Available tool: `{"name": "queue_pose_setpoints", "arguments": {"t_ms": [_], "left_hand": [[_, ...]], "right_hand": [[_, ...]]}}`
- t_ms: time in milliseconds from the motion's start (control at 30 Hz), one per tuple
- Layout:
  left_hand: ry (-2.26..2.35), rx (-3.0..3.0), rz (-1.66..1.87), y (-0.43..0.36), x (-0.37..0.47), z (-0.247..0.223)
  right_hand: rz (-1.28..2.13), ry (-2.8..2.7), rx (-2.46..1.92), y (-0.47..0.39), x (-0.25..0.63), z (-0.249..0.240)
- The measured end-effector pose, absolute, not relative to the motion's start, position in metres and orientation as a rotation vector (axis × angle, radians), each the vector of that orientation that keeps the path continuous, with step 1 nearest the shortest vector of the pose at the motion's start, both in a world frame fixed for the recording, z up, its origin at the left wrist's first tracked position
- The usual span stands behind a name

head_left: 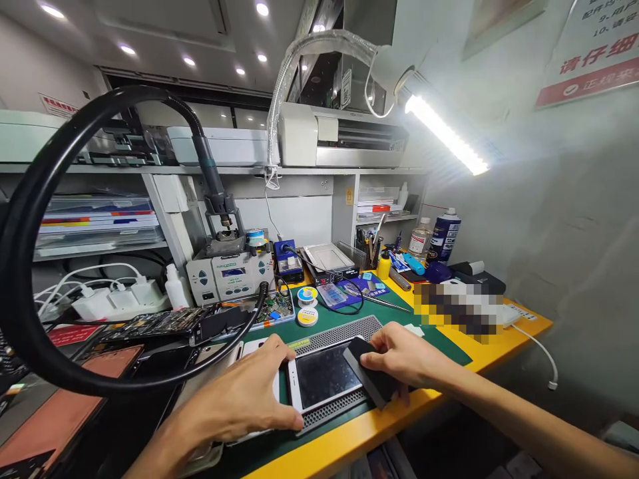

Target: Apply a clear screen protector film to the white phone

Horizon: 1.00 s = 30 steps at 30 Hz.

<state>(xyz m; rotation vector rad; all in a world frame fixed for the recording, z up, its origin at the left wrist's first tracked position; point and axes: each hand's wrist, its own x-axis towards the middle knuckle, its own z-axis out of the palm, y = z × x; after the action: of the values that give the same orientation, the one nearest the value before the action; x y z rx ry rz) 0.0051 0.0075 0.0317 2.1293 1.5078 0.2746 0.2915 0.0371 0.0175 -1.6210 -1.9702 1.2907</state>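
A white-framed smartphone [327, 376] with a dark screen lies on a perforated grey plate [344, 332] over a green mat [384, 313]. My left hand [244, 392] spans the phone's left end, with fingertips at the far edge and thumb at the near edge. In my right hand [402, 352], a flat black piece with a grey edge strip [372, 376] is pinched between thumb and fingers. It is tilted over the phone's right end and covers it. Whether the piece touches the screen, I cannot tell.
A thick black hose [20, 266] loops at the left, beside a soldering station [232, 276]. Behind the phone are small round tins [307, 316], a tray of parts [277, 306] and tweezers [389, 304]. Phone parts [154, 332] pile up at left. A bright lamp [444, 133] hangs above.
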Motion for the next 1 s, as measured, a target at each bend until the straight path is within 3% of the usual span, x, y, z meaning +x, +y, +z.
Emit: {"name": "queue_pose_setpoints", "arguments": {"t_ms": [267,667,833,1000], "left_hand": [[1.511,2.158,0.263,0.014,0.001,0.018],[1.609,2.289,0.216,0.02,-0.005,0.001],[1.576,2.284,0.215,0.022,-0.001,0.002],[1.551,2.266,0.227,0.027,-0.002,-0.004]], "right_hand": [[1.38,-2.011,-1.407,0.014,0.216,0.021],[1.274,-1.792,-1.779,0.021,0.333,0.03],[1.397,-1.83,-1.64,0.009,0.292,0.024],[1.13,-2.075,-1.691,-0.001,0.276,0.018]]}}
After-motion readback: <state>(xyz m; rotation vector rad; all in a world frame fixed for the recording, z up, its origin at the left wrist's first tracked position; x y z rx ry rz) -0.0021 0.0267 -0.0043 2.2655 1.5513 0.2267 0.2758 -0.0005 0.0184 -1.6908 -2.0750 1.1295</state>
